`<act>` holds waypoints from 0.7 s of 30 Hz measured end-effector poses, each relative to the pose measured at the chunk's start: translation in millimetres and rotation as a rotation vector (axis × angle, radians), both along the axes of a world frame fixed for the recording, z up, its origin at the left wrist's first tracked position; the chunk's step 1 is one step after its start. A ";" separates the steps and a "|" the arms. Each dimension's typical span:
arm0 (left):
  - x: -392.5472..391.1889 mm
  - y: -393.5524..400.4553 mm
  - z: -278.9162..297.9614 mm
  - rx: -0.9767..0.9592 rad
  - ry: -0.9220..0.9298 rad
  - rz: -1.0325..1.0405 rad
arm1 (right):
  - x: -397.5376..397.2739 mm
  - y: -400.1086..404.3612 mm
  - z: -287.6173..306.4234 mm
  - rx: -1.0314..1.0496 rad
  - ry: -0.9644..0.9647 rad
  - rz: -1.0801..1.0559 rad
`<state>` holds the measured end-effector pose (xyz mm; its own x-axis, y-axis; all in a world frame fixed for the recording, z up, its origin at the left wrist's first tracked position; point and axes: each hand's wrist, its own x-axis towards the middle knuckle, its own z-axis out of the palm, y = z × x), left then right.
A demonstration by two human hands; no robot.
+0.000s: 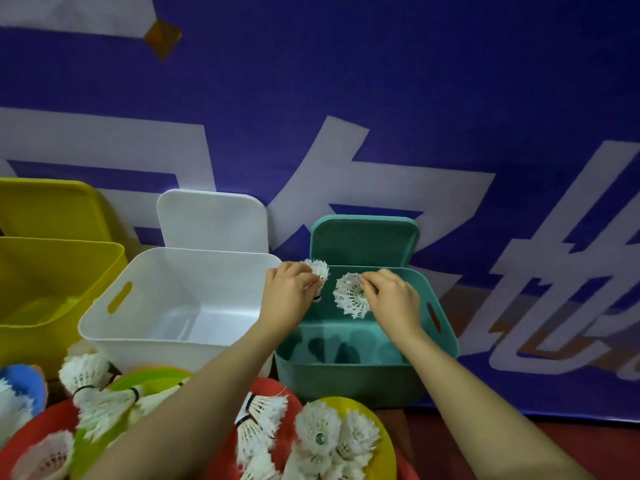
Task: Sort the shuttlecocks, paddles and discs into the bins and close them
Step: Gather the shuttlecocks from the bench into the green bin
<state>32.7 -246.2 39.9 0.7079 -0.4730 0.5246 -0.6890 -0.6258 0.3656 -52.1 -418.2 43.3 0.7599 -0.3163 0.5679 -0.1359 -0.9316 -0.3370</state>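
Note:
Both my hands are over the open teal bin [349, 382]. My left hand [287, 292] grips a white shuttlecock [319, 270] at the bin's left rim. My right hand [391, 296] pinches another white shuttlecock [349, 296] by its feathers above the bin's inside. Dark shapes lie on the teal bin's floor. An open white bin [138, 327] stands to its left and looks empty. A yellow bin [52, 334] stands at the far left. In front lie several loose shuttlecocks [318, 434] on red [52, 414], yellow [381, 427] and green discs [152, 379].
Each bin's lid leans upright behind it against a blue banner wall: teal lid [363, 240], white lid [211, 220], yellow lid [52, 206]. A blue paddle-like object [24, 382] lies at the left edge. Red floor shows at the lower right.

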 end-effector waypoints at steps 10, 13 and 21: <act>-20.8 3.1 -15.4 0.141 0.065 0.073 | -7.4 -21.7 -18.6 0.013 0.173 0.134; -33.9 15.3 -12.7 0.154 0.067 0.058 | -21.8 -13.0 -17.8 0.037 0.181 0.162; -87.9 60.3 -17.1 0.142 0.072 -0.006 | -81.5 29.3 -28.4 0.086 0.124 0.368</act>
<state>-55.2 -185.9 22.8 0.7382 -0.5434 0.3998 -0.6682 -0.6703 0.3228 -133.6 -388.9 14.8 0.8925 -0.0519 0.4480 0.1576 -0.8948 -0.4178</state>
